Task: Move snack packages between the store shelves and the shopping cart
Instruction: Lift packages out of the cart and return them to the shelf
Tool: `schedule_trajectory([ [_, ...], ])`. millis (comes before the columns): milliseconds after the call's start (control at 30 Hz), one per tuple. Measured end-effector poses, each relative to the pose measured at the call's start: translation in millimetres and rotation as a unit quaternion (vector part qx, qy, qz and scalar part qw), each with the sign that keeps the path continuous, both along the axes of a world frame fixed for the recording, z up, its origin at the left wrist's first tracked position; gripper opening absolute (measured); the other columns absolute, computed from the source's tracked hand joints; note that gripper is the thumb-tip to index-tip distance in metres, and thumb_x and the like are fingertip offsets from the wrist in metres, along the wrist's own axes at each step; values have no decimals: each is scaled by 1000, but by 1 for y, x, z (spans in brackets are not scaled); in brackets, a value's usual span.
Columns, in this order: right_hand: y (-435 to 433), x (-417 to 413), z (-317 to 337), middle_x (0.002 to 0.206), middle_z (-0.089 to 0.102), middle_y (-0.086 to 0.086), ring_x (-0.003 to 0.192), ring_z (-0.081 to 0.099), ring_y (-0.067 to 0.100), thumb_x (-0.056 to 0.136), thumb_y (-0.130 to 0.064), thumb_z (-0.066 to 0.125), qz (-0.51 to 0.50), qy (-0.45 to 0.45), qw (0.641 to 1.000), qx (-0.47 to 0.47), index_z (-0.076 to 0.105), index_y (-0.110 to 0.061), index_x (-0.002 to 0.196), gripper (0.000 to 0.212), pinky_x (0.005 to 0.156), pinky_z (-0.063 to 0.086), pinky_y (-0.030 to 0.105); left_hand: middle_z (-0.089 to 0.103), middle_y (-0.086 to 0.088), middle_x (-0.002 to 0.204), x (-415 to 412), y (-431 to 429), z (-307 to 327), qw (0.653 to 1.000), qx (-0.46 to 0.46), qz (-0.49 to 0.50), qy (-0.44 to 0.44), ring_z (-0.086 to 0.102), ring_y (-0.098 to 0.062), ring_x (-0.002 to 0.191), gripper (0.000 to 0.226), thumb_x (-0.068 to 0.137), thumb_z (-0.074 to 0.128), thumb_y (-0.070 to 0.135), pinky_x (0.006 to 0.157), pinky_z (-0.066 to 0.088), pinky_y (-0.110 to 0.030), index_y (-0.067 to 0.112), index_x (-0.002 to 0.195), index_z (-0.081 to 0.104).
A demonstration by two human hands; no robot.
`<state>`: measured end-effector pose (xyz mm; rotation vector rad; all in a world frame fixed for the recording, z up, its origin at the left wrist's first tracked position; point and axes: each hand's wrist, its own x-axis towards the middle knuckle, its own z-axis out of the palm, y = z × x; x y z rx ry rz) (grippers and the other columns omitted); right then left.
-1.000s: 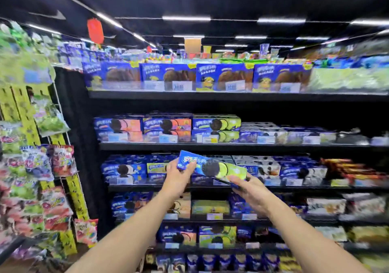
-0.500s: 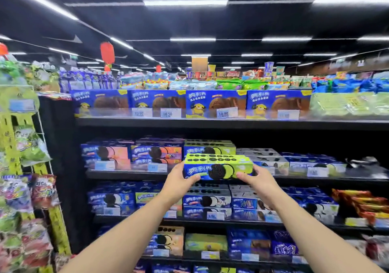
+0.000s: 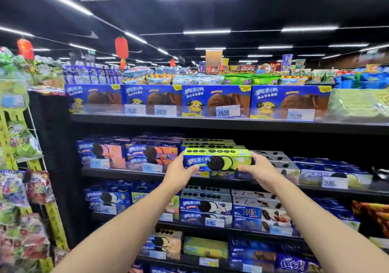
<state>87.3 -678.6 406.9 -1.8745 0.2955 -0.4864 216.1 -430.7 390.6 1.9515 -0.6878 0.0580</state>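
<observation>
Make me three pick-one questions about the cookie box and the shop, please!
1. Where is the cookie box? A) on the top shelf B) held in front of the second shelf C) on the floor
2. What colour is the hanging lantern? A) red B) blue C) white
3. How is the box held? A) by nobody B) by one hand C) by the left hand and right hand, one at each end

Answers: B, it is level with that shelf's stacks; A, it shows red under the ceiling; C, fingers curl round both ends.
</observation>
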Motion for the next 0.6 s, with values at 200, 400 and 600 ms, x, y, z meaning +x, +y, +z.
schedule_trajectory([
  [200,-15,19,10,111,74,4,101,71,20,82,-7,79,3,25,999,-21,63,-10,120,42,97,53,41,63,24,96,16,-10,8,1000,11,22,-14,61,1,90,31,91,72,28,71,41,-14,36,112,51],
  [400,-26,35,16,101,75,-1,84,73,5,81,-11,80,0,46,999,-22,62,-12,114,38,64,51,15,65,15,99,28,-22,14,999,24,42,2,61,-2,88,24,92,71,31,70,46,-26,30,108,53],
  [600,-33,47,16,116,70,1,102,67,19,80,-21,81,-19,90,992,-85,58,-6,131,58,91,53,35,66,-2,116,36,-33,13,997,53,56,27,62,-14,96,40,95,68,32,78,49,-31,17,127,49],
])
